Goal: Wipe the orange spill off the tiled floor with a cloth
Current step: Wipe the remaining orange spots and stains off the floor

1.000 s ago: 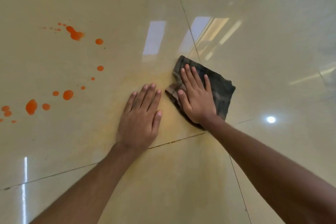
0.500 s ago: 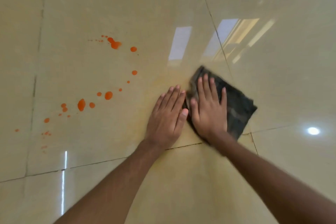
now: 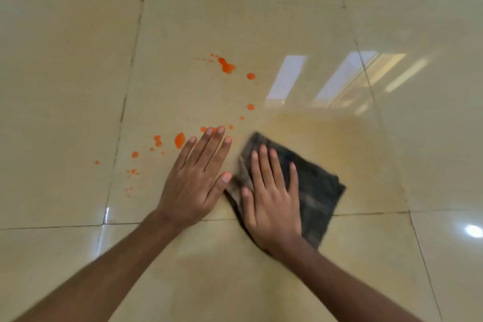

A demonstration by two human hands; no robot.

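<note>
A dark folded cloth (image 3: 317, 191) lies flat on the glossy beige tiled floor (image 3: 65, 86). My right hand (image 3: 270, 201) presses down on the cloth's left half, palm flat and fingers spread. My left hand (image 3: 198, 178) rests flat on the bare tile just left of the cloth, its thumb tip touching the cloth's edge. Orange spill drops (image 3: 226, 66) lie scattered ahead and to the left, the largest near one (image 3: 179, 140) beside my left fingertips. A faint orange smear (image 3: 326, 136) covers the tile beyond the cloth.
Dark grout lines cross the floor, one (image 3: 371, 213) running under both wrists. Bright window reflections (image 3: 286, 77) and a lamp glint (image 3: 473, 230) shine on the tiles to the right.
The cloth under my right hand has slid left and toward me, off the smeared patch. My left hand has moved left, its fingertips now at the nearest orange drops.
</note>
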